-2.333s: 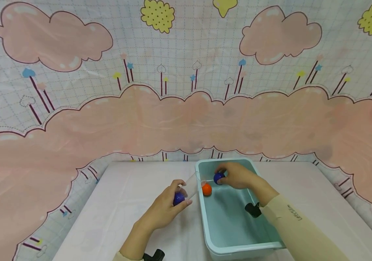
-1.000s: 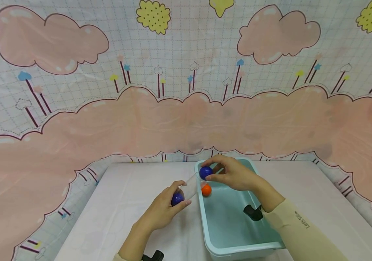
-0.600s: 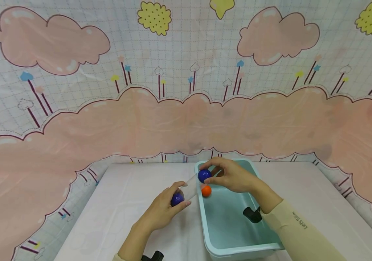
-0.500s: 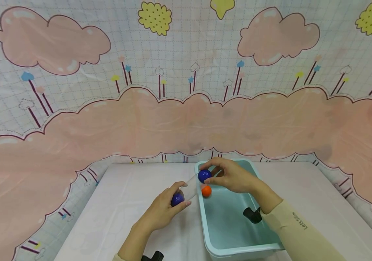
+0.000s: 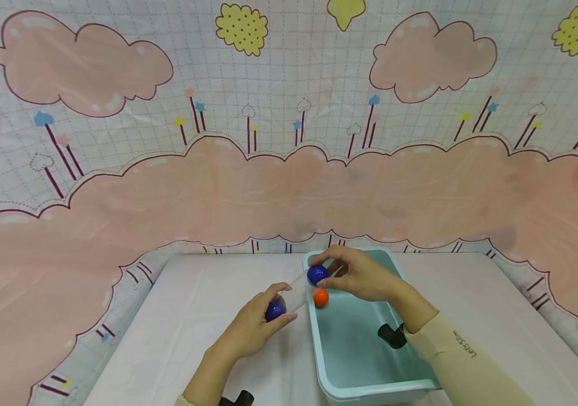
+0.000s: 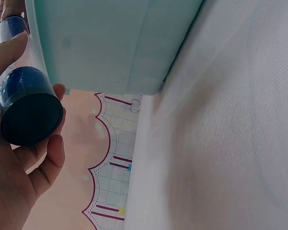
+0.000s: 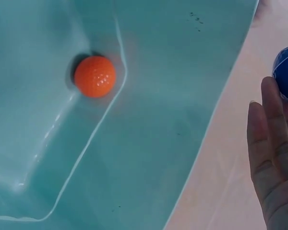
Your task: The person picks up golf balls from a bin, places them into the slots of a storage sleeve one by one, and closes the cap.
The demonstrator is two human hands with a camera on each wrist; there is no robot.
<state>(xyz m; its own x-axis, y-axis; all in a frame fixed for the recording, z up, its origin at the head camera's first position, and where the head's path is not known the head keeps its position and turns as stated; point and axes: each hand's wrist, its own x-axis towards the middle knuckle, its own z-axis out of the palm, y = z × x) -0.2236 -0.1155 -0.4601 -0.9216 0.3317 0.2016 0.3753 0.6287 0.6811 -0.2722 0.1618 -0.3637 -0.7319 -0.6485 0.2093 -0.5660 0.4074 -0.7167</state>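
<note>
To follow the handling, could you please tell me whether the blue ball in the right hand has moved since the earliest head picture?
Yes: judged against the bin, the blue ball in the right hand has moved left, toward the bin's left rim.

Dark lettering [image 5: 464, 344] runs slantwise along the pale sleeve [image 5: 463, 369] at the lower right of the head view; it begins "Lets", its last letters too small to make out.

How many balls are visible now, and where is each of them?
3. A blue ball is in the right hand; a second blue ball is in the clear tube gripped by the left hand; the orange ball is in the teal bin. The hands may hide others.
</note>
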